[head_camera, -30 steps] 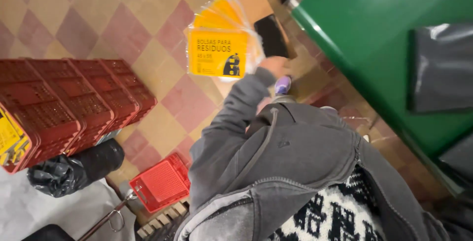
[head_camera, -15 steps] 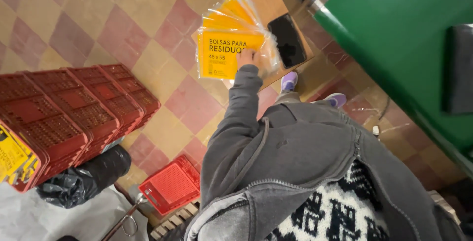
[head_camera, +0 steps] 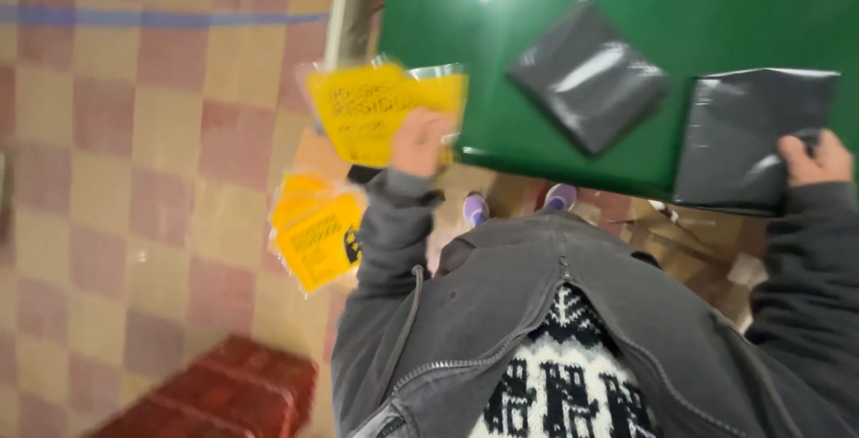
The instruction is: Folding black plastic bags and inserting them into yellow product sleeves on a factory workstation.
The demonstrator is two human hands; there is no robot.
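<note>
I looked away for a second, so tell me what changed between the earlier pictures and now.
The left hand lifted one yellow packet up to the edge of the green table; the other yellow packets are let go and now lie lower, by the floor. The right hand has come into view gripping a dark folded bag. A second dark bag remains lying on the table.
</note>
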